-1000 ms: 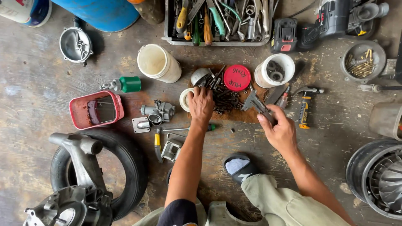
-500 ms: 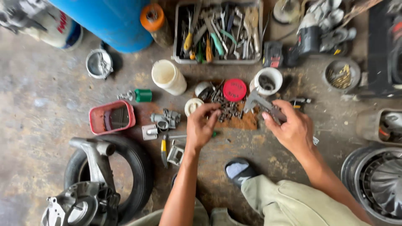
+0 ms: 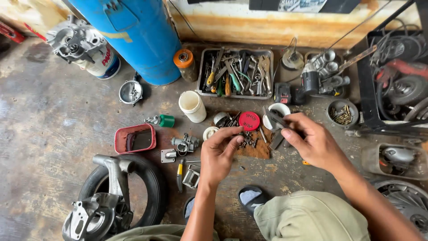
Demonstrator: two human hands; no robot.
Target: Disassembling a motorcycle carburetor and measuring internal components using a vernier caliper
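The left hand (image 3: 219, 154) is raised above the pile of small screws and metal parts (image 3: 246, 138), which lies on a rusty brown patch of the floor (image 3: 53, 120), just below the round red lid (image 3: 248, 120). Its thumb and fingertips are pressed together, pinching a very small dark part; what this part is cannot be told. The pile is just right of these fingertips and a little beyond them.

The right hand (image 3: 312, 143) is right of the red lid. Its grip is closed around a grey metal tool (image 3: 277, 125) with flat, long arms; the tool points toward the red lid and passes over the white cup (image 3: 277, 111) beside it. The tool looks worn and dull.

Left of the red lid stands a white plastic container (image 3: 192, 106), and farther left a red tray (image 3: 135, 139). Behind the lid, a grey tray of hand tools (image 3: 235, 73) rests near the wall.
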